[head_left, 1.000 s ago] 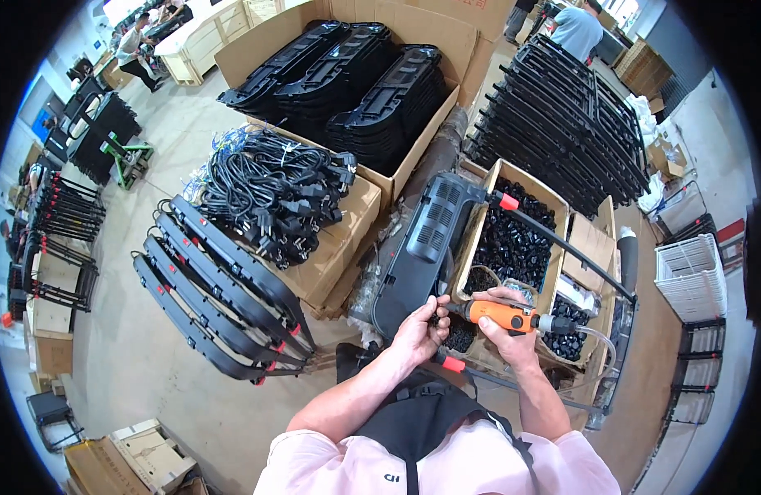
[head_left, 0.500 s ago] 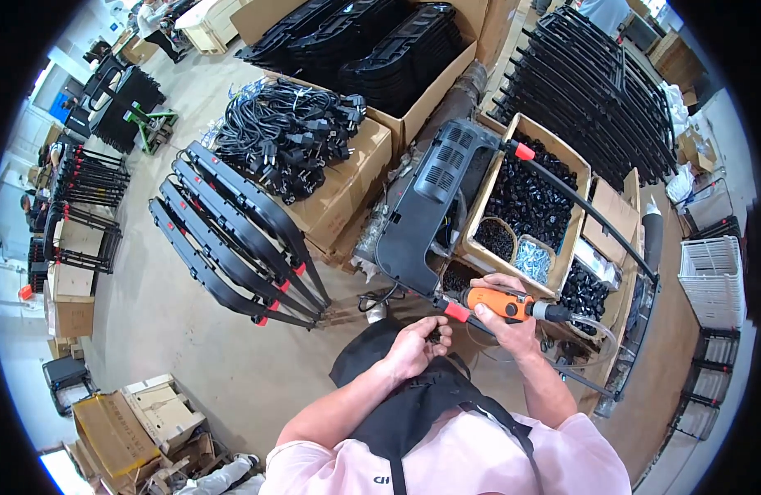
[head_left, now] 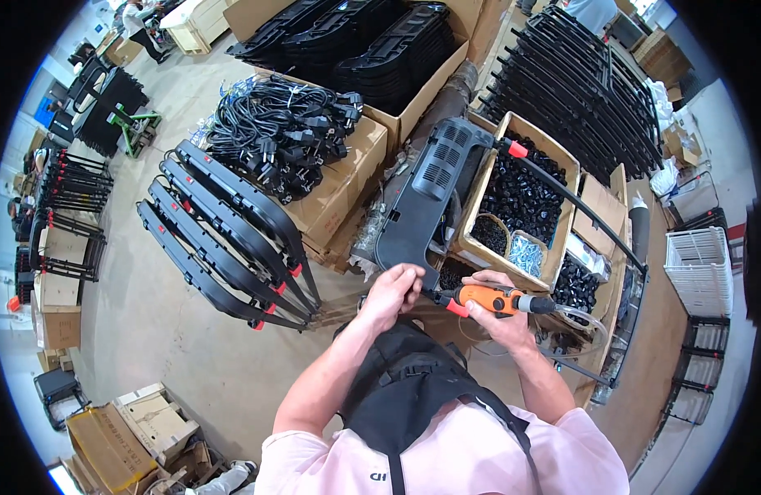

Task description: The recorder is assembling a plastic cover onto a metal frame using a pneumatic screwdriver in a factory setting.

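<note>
My right hand (head_left: 506, 323) is wrapped round an orange and black power screwdriver (head_left: 485, 300), lying nearly level, with a cable or hose trailing from its right end. Its tip points left, toward my left hand (head_left: 394, 295). The fingers of that hand are pinched together at the near end of a dark plastic housing (head_left: 405, 239); whatever they hold is hidden. This housing has a vented raised box at its far end and joins a black tube frame (head_left: 591, 216) with red sleeves. One red sleeve (head_left: 457, 308) shows just beneath the screwdriver's front.
Right of the housing, a carton (head_left: 572, 186) holds black plastic parts, with small tubs of dark screws (head_left: 489, 234) and silvery screws (head_left: 526, 254). Black power cords (head_left: 286, 132) are heaped on a carton. Several curved black frames (head_left: 224, 239) stand at left. Tube frames (head_left: 574, 91) are stacked far right.
My left hand has moved up and forward from near my apron to the housing's near end. The screwdriver has shifted slightly left, and the whole view has shifted a little.
</note>
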Tool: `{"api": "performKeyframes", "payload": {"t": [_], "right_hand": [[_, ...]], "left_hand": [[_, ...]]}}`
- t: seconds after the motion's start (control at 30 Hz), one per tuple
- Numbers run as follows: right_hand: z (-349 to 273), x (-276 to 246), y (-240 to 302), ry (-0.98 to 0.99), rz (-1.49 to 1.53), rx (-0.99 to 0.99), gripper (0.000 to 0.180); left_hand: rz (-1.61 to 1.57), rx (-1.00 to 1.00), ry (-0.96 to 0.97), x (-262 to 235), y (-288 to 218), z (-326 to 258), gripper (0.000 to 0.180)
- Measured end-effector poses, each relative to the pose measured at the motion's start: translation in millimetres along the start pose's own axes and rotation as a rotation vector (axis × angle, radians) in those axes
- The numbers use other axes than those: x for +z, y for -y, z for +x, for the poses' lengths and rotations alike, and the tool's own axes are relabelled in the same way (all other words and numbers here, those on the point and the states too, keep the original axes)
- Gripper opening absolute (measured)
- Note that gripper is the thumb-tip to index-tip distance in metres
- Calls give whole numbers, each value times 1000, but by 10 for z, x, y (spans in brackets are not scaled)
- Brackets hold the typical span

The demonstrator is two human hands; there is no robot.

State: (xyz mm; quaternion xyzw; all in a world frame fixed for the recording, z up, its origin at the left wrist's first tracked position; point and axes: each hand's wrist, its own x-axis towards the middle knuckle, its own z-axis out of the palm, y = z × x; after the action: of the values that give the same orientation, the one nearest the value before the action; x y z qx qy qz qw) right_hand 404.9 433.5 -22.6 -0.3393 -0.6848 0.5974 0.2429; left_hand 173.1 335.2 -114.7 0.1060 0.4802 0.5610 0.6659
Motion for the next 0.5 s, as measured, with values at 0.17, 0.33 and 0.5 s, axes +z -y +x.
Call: {"api": "performKeyframes", "payload": {"t": [0.17,0.33,0.5], "right_hand": [[20,84,19,-17,6,-1,47],[31,112,-12,-37,-5,-1,48],[67,151,-46,-30,-90,-42,48]], "left_hand": [[581,135,27,63,-206,621,28],[1439,257,137,220,-376,778,26],[1566,230,186,184,-436,750,21]]}}
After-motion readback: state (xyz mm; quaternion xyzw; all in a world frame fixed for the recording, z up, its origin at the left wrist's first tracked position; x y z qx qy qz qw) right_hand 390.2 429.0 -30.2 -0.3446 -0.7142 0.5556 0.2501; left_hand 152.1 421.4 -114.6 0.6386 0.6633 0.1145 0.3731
